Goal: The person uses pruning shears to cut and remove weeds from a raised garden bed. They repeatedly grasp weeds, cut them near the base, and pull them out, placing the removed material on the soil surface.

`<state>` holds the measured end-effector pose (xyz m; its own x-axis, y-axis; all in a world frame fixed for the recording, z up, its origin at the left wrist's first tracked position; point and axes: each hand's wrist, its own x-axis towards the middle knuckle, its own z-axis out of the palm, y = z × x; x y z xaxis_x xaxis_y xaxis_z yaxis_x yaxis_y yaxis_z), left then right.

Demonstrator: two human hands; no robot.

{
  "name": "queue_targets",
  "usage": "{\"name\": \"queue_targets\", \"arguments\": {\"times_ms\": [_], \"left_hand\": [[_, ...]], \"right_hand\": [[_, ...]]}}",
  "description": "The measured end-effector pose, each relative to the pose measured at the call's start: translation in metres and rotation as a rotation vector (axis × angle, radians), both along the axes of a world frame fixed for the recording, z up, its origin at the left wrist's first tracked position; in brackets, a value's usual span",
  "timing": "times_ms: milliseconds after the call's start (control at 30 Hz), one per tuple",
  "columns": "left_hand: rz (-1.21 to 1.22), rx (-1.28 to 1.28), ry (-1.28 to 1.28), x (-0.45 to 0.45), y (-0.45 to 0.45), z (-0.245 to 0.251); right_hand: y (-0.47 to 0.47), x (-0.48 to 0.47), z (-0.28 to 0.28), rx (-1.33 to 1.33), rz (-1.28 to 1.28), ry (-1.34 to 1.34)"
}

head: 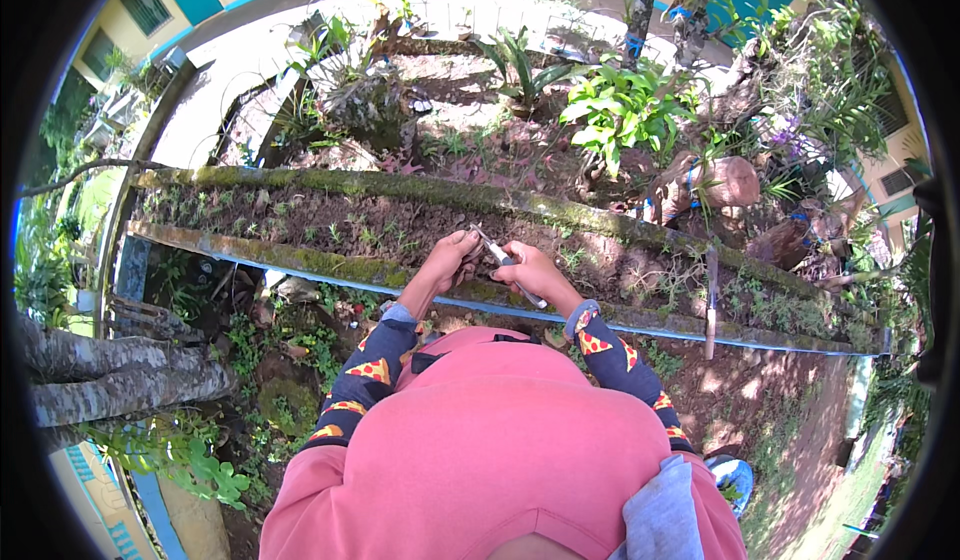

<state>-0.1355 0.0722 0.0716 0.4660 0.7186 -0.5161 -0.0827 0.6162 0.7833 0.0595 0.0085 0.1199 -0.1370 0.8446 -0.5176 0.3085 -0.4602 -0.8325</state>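
My right hand (534,275) grips a slim hand tool (498,252) with a white and grey handle and a narrow metal tip; its exact kind is hard to make out. The tool slants up and left over a narrow planter bed (300,219) of brown soil with small seedlings. My left hand (453,258) is at the tool's tip, thumb and fingers drawn together. Whether those fingers pinch the tip or something small and dark beside it is unclear. To the right, a long knife (711,301) with a wooden handle lies across the bed, handle towards me.
Mossy concrete curbs (360,269) border the bed. Beyond them are a leafy bright-green plant (622,110), a cut log (731,182) tied with blue strips, and a mossy stump (371,110). A tree trunk (127,387) stands left; a blue-and-white container (731,479) is at lower right.
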Motion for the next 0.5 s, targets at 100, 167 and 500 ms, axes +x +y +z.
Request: {"name": "queue_targets", "arguments": {"times_ms": [100,167,500], "left_hand": [[-0.004,-0.042,0.018,0.0,-0.001,0.003],[-0.005,-0.047,0.009,-0.001,-0.001,0.006],[-0.003,0.079,0.114,0.005,-0.006,0.005]], "right_hand": [[0.0,-0.005,-0.004,0.019,-0.023,-0.025],[0.001,-0.009,-0.004,0.022,-0.052,-0.004],[0.007,0.001,0.003,-0.189,-0.103,0.3]]}}
